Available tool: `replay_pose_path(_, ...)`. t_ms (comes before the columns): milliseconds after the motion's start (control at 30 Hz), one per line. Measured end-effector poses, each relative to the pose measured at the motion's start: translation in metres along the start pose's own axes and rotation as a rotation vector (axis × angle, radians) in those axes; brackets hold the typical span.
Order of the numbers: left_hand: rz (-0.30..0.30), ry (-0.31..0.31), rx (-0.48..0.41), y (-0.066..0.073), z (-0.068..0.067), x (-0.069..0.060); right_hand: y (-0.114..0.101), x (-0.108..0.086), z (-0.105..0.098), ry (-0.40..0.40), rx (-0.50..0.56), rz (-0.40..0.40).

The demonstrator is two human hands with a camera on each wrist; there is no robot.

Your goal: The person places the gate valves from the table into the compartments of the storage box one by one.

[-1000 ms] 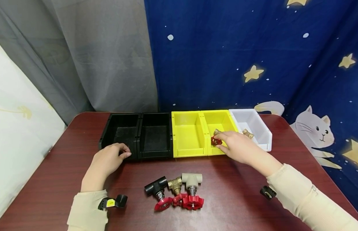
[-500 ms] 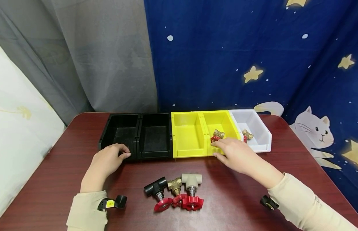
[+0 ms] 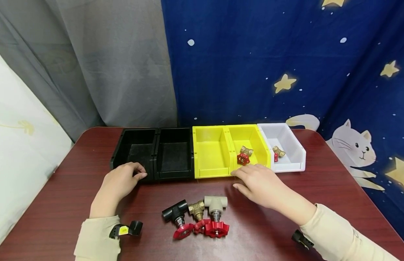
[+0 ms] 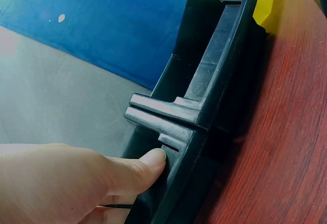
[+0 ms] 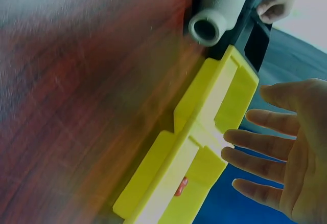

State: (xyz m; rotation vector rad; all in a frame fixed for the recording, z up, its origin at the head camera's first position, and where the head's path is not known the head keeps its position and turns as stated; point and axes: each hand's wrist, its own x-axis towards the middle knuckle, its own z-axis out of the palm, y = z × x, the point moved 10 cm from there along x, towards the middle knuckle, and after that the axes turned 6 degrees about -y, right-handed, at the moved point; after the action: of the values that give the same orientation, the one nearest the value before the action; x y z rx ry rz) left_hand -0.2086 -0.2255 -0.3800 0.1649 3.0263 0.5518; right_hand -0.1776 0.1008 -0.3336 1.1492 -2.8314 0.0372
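Red-brown table [image 3: 263,235]: right hand free after a probable placement

One brass valve [image 3: 246,151] with a red handwheel [image 3: 243,158] lies in the right yellow bin [image 3: 242,135]; a second brass valve [image 3: 278,151] lies in the white bin [image 3: 288,139]. Right hand [image 3: 258,183]: fingers released, holding nothing, at the yellow bin's near edge. Left hand [image 3: 121,181]: curled at the near rim of the leftmost black bin [image 3: 136,139]; whether it grasps cannot be told. Black valve [image 3: 175,211], third brass valve [image 3: 196,209] and grey valve [image 3: 216,204] lie nearer. Step, as judged: yellow-bin placement complete. Next move, if loading continues: bring the right hand near and left; separate one valve from its crowded neighbours.
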Motion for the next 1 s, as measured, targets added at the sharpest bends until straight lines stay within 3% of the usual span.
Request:
replay_pose_path(367,0.000,-0.002,0.002,0.001,0.000,0.000,-0.018,-0.002,0.005,0.001,0.020,-0.058)
replay_pose_path(1000,-0.002,-0.002,-0.003,0.000,0.000,0.000,-0.045,-0.008,0.021,-0.108,0.093,-0.124)
